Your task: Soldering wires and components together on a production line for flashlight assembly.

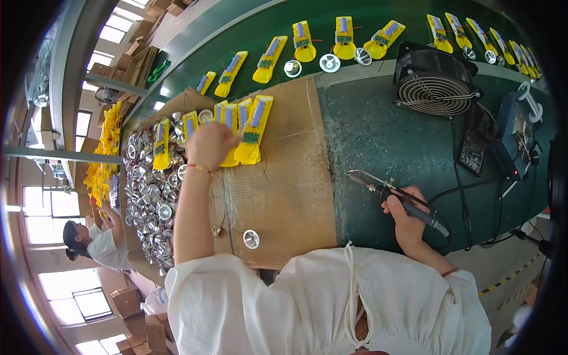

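My left hand [210, 145] reaches over a row of yellow lamp housings, its fingers curled in. The nearest yellow housing [254, 130], with a blue cell and a green circuit board, lies just right of the fingertips. Whatever is between the fingers is too blurred to make out. In my right hand [409, 220] is a soldering iron [414, 210], its tip pointing left above the green mat, with a thin tube along it. One loose reflector [251, 239] rests on the cardboard [290, 201] nearer to me.
A heap of silvery reflectors [151, 198] covers the left side. More yellow housings [303, 41] line the green belt [225, 38] at the back. A black fan [435, 89] and a blue soldering station [513, 139] stand right. Another person [106, 242] works far left.
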Demonstrator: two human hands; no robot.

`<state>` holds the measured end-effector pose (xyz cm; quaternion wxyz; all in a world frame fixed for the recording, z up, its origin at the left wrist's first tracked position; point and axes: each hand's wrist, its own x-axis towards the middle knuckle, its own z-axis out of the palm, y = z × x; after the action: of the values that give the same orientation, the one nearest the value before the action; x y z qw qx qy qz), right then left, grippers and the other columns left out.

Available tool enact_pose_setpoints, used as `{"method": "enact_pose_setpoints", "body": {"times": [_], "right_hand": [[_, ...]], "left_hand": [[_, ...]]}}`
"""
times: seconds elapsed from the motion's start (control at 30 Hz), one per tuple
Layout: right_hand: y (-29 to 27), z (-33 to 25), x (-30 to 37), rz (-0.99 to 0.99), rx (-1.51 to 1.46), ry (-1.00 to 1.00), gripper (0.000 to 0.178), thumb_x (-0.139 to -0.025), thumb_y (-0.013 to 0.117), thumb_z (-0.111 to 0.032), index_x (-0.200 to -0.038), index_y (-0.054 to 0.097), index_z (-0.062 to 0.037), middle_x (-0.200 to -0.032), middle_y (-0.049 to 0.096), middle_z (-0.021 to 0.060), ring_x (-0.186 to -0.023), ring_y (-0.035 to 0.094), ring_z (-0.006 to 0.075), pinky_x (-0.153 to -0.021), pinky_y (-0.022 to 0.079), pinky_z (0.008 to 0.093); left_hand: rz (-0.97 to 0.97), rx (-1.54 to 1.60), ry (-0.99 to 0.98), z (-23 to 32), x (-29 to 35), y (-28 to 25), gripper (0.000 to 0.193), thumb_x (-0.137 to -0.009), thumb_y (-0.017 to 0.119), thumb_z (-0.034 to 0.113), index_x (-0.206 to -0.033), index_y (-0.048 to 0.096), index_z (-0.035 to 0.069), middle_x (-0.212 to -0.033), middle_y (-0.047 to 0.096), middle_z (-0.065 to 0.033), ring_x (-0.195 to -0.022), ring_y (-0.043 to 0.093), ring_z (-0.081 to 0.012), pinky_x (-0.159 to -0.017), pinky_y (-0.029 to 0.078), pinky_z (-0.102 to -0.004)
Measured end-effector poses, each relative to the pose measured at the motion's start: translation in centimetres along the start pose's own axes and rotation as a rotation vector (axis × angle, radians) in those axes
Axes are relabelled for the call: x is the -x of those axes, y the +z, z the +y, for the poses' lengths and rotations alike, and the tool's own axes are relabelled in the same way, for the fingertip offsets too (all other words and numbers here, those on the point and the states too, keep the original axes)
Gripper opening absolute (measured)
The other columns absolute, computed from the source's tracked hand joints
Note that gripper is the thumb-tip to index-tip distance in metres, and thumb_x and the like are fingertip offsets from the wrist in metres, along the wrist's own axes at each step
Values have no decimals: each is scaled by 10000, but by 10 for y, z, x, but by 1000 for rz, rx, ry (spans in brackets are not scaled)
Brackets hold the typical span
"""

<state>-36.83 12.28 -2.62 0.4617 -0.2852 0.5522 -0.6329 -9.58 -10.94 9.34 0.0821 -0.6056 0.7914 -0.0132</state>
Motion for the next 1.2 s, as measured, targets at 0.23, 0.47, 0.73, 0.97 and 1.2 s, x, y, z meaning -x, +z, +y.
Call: {"method": "enact_pose_setpoints", "body": {"times": [0.23,0.47,0.73,0.97,1.2], "right_hand": [[2,4,4,-29,68,-116,140,-808,613,-63,-881,519,12,-722,593,82,-628,562,101,-588,468,225],[2,11,6,23,80,-219,155,-818,611,-86,-904,528,12,-736,599,93,-643,564,111,-608,464,230],[2,13,7,8,118,-285,150,-827,591,-72,-918,535,34,-709,587,82,-645,574,122,-621,477,237],[8,11,14,-2,131,-299,168,-821,601,-80,-922,537,38,-720,590,96,-647,577,130,-617,479,239],[8,5,27,-32,112,-263,162,-813,612,-77,-905,529,27,-736,608,109,-642,577,118,-604,475,231]], "left_hand": [[175,211,-5,-5,37,37,188,-739,595,206,-725,672,35,-617,625,-123,-577,620,-247,-578,491,-341],[255,734,-53,79,134,82,126,-730,588,140,-657,615,41,-594,583,-153,-523,585,-313,-500,476,-370],[282,367,-146,51,199,79,410,-789,619,383,-521,560,78,-495,534,-128,-452,550,-304,-426,436,-362],[130,901,-556,-27,194,107,258,-791,634,253,-770,676,-1,-569,610,-78,-493,578,-150,-477,453,-293],[53,1293,-280,33,172,116,135,-826,596,112,-852,636,-15,-681,643,-44,-610,571,-64,-548,444,-203]]}}
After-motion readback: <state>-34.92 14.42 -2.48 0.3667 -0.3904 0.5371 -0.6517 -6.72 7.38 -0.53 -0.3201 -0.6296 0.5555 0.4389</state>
